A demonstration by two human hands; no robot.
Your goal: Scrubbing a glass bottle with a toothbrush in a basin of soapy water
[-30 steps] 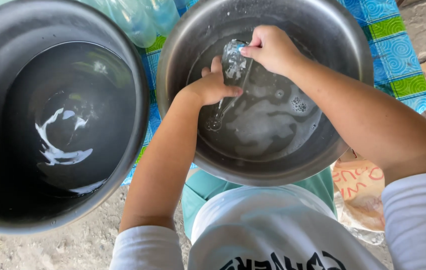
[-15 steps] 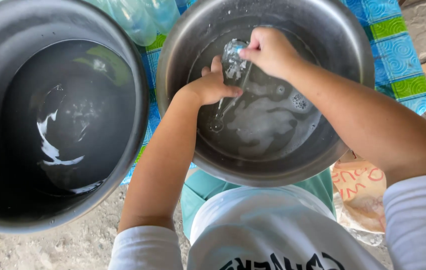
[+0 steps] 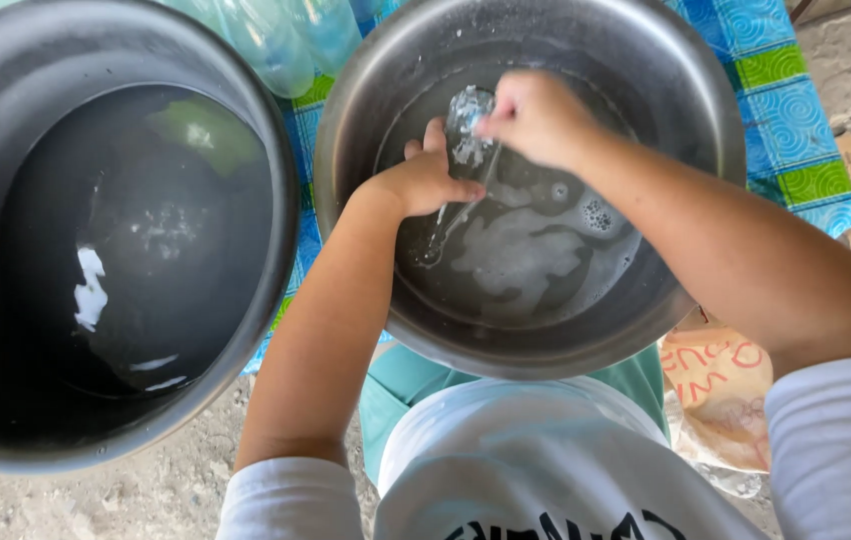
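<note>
- Big dark basin (image 3: pixel 276 250) w/ water, well left of the fingers, untouched.
- Clear plastic bottles (image 3: pixel 286 45) above-left of the fingers, behind both basins.
- Left hand (image 3: pixel 421 180) in the steel basin (image 3: pixel 706 110), fingers (image 3: pixel 434 135) curled round a spoon (image 3: pixel 446 225), handle tip down in soapy water just below them.
- Right hand (image 3: pixel 536 115), fingers closed, rubbing the sudsy spoon bowl just left of them.
- Blue-green patterned cloth (image 3: pixel 776 90) right of the fingers, under the basin.

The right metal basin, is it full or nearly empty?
Nearly empty. The right basin holds only shallow soapy water at the bottom; its bare walls show high above the suds, where both hands work.
</note>
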